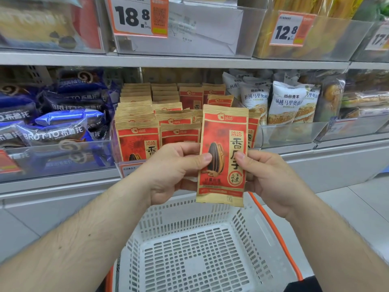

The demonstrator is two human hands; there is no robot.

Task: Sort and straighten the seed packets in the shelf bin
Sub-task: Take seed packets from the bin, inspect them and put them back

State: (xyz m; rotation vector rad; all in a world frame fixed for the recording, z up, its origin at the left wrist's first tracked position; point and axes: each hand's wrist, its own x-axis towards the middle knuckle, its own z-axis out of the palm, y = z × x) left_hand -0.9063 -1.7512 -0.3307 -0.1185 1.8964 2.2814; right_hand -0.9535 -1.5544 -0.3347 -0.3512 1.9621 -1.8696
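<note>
Shop shelves stand far ahead while my left hand (179,167) and right hand (271,178) pinch one seed packet (223,152), which I think goes upright into the shelf bin (257,135) next.

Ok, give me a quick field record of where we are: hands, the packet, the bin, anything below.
left hand: pinches the held packet's left edge, thumb on its front
right hand: pinches its right edge
held packet: red and tan seed packet, upright, front facing the camera, in front of the bin
seed bin: clear-fronted, rows of matching packets standing upright, some leaning
basket: white slotted, orange handle, below the hands, nothing visible inside
neighbours: blue packs left, white bags right
</note>
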